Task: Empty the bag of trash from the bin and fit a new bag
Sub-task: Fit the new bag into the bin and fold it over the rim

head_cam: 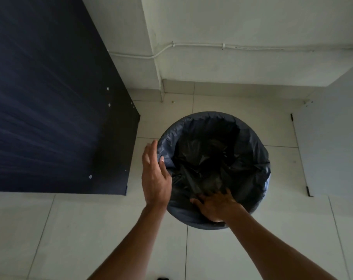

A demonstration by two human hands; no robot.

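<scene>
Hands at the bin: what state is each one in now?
Left hand: open, touching the trash bag rim.
Right hand: open, pressing inside it.

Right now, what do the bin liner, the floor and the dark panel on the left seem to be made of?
Bin liner: thin dark plastic film, slightly glossy; it crinkles and folds. Floor: pale glazed-looking tiles, with straight grout lines. Dark panel: probably laminated board, matt navy, with small round fastener caps.

Left hand (156, 174) flat (thumb out), right hand (216, 205) splayed.
</scene>
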